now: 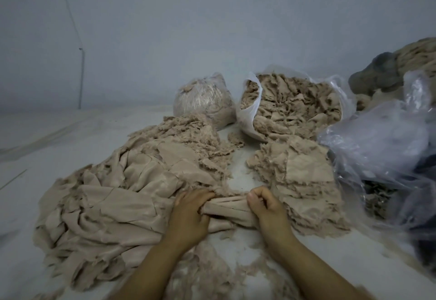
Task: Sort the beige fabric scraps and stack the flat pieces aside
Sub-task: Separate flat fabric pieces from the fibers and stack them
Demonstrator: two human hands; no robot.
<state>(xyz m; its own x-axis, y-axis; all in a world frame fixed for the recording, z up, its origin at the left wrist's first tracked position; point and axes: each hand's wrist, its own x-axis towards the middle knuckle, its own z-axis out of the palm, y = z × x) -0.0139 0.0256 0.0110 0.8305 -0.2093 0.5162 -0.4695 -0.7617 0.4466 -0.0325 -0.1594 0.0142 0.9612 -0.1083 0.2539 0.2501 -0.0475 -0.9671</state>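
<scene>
Both hands (188, 212) (264, 207) curled round fabric piece (226, 207)

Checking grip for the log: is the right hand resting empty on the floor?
No, the right hand and left hand both grip one bunched beige fabric piece stretched between them.

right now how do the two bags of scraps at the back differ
The left bag is closed and rounded, its scraps seen only through plastic; the right bag gapes open, its scraps bare. The left bag looks smaller, the right wider and fuller. Both are thin clear plastic holding beige scraps, standing side by side near the wall.
</scene>
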